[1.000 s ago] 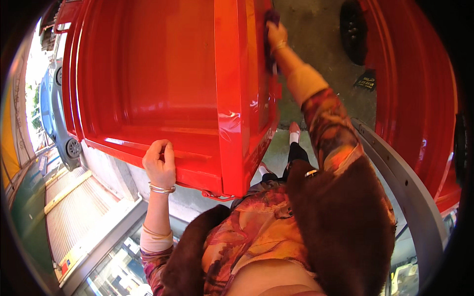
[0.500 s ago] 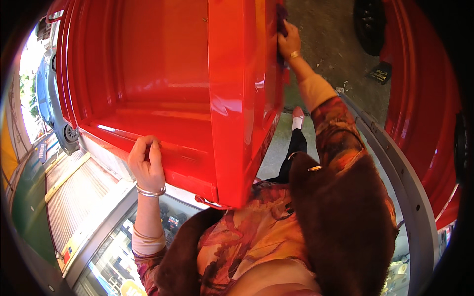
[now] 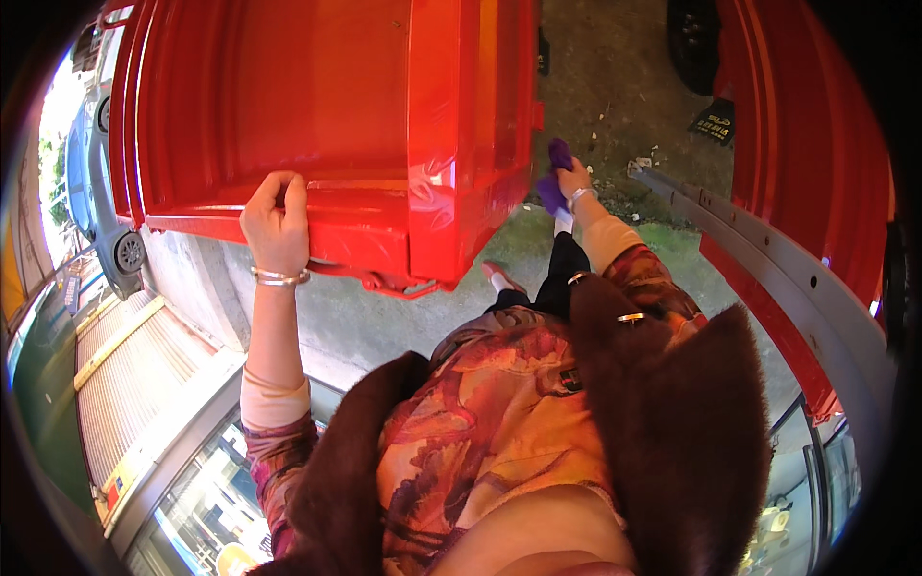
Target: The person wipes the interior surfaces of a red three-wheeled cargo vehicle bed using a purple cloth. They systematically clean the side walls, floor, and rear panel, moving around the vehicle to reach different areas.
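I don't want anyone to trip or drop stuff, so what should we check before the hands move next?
1. Left grip at the near rim of the red bed: ok.
2. Left grip holding firmly: cannot tell; the pressure doesn't show.
3. Right grip has the purple cloth: ok.
4. Purple cloth against the red bed: not ok; there's a gap between them.
5. Right grip apart from the grey rail: ok.
6. Ground free of litter: not ok; pale scraps lie there.
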`<state>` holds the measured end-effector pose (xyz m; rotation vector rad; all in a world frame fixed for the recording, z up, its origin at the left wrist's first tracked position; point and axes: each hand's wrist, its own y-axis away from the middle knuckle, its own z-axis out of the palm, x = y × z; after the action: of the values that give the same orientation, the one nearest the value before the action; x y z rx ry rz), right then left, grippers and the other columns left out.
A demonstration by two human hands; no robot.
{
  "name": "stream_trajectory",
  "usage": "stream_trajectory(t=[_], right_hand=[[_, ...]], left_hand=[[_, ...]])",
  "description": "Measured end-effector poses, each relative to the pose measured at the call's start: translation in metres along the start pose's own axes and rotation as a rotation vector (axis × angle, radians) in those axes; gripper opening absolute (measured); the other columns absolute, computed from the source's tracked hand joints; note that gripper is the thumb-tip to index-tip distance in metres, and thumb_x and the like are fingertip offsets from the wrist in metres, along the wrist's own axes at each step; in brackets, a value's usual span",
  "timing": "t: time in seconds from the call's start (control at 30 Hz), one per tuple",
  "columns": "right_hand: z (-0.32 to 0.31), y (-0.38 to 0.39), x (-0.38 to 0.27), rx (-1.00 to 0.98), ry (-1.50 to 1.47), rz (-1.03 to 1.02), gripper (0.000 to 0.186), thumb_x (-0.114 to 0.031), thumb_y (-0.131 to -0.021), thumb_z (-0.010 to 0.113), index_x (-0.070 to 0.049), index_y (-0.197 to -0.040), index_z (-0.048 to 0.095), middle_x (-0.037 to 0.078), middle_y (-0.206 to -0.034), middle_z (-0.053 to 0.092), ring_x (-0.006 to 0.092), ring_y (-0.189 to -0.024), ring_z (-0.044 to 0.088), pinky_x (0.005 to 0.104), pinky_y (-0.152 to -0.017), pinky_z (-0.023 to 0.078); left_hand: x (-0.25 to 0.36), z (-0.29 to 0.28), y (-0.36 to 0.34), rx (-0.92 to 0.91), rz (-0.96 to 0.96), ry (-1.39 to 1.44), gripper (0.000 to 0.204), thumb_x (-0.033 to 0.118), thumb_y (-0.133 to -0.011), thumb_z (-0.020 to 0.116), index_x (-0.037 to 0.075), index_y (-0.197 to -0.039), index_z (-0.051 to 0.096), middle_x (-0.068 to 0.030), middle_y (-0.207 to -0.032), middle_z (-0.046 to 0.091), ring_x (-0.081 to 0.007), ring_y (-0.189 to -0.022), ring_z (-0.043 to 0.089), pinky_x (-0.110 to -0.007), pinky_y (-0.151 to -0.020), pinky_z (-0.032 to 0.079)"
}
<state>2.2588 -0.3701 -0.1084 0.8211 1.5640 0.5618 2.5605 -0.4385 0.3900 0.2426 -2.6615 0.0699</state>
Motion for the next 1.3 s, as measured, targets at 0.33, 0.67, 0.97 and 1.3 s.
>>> stream_trajectory(t=[0.33,0.67,0.97,1.3], right_hand=[[0.003,0.151,-0.150,-0.143,-0.657,0.116,0.033,0.000,-0.068,0.059,-0.005,-0.100,0.067,0.008,-0.081,0.062,0.0225,-0.067,0.061,0.0348,-0.059,0.052],[-0.042,0.337,-0.307,-0.249,-0.431,-0.985,0.036,0.002,-0.079,0.062,-0.001,-0.115,0.065,0.009,-0.108,0.066,0.0217,-0.097,0.064,0.0319,-0.086,0.052],[0.013,0.383,-0.352,0.083,1.016,-1.554,0.043,-0.017,-0.070,0.072,-0.013,-0.113,0.070,0.011,-0.102,0.066,0.0313,-0.095,0.061,0.0430,-0.082,0.047],[0.103,0.396,-0.331,-0.272,-0.232,-1.018,0.032,-0.008,-0.092,0.067,0.004,-0.122,0.063,0.004,-0.104,0.068,0.0114,-0.093,0.063,0.0248,-0.085,0.051]], left_hand=[[-0.002,0.002,-0.001,0.055,0.046,-0.095,0.025,0.027,-0.088,0.064,0.004,-0.081,0.070,-0.0135,-0.068,0.066,-0.0277,-0.061,0.065,-0.038,-0.060,0.050],[-0.001,0.007,0.004,0.098,0.111,-0.140,0.035,0.038,-0.089,0.056,0.007,-0.080,0.070,-0.0166,-0.080,0.070,-0.0379,-0.080,0.068,-0.048,-0.073,0.054],[-0.019,0.010,0.006,0.279,0.176,0.385,0.045,0.043,-0.094,0.060,0.005,-0.071,0.067,-0.0128,-0.062,0.063,-0.0272,-0.060,0.063,-0.038,-0.057,0.049],[-0.064,-0.015,0.061,0.238,0.066,1.066,0.029,0.029,-0.098,0.065,0.000,-0.091,0.068,-0.0004,-0.082,0.067,-0.0064,-0.078,0.059,-0.024,-0.073,0.050]])
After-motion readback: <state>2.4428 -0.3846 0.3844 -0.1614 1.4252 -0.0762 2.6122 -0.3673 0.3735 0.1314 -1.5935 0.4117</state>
